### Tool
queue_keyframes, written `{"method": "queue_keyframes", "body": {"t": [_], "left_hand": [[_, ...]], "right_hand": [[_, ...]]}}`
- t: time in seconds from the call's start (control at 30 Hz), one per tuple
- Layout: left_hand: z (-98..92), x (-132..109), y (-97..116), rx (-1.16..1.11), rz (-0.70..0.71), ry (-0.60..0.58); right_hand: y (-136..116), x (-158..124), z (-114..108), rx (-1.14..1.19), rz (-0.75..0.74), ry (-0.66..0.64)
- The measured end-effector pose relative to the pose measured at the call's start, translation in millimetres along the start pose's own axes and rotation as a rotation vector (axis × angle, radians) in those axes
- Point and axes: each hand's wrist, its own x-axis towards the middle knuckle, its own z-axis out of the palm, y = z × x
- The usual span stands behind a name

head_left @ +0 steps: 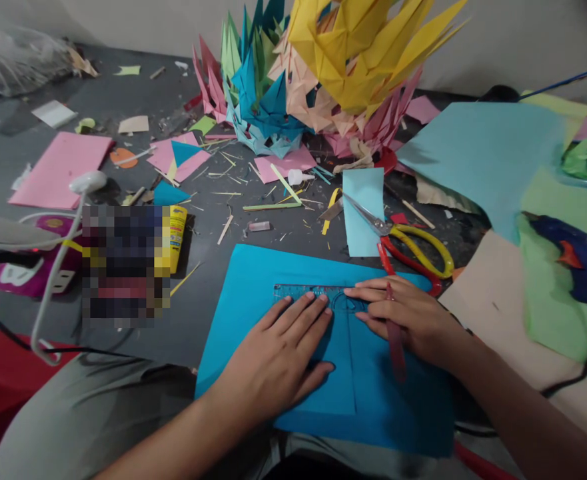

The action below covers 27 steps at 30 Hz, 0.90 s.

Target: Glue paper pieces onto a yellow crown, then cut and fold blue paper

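A blue sheet of paper (238,320) lies in front of me, with a smaller blue piece (340,380) on top of it. Across its upper part sits a clear ruler (298,289) with cut-out shapes. My left hand (283,353) is spread flat over the paper, its fingertips on the ruler. My right hand (408,320) is closed around a slim, translucent red pen-like tool (397,353), whose exact kind I cannot make out. Fingertips of that hand rest at the ruler's right end. Scissors (413,250) with red and yellow handles lie just beyond, partly over a light-blue paper strip (362,190).
Folded-paper models (323,80) stand at the back. A blue glue gun (578,260) lies on coloured sheets (488,153) at right. On the left are a purple power strip (38,267), a white cable (56,287) and pink paper (63,167). Paper scraps litter the dark table.
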Motion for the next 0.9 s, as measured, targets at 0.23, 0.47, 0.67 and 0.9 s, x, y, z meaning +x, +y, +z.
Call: {"method": "queue_keyframes", "body": {"t": [0.23, 0.47, 0.67, 0.9], "left_hand": [[0.5, 0.7, 0.0, 0.012, -0.003, -0.02], [0.0, 0.8, 1.2, 0.013, -0.001, -0.01], [0.5, 0.8, 0.8, 0.007, -0.003, -0.014], [0.8, 1.0, 0.6, 0.009, -0.001, -0.007]], "right_hand": [[0.8, -4.3, 1.7, -0.005, 0.006, -0.036], [2.6, -5.2, 1.6, 0.0, -0.001, -0.045], [3.7, -2.6, 0.9, -0.01, -0.031, -0.021], [5.8, -2.5, 0.2, -0.014, -0.04, -0.011]]}}
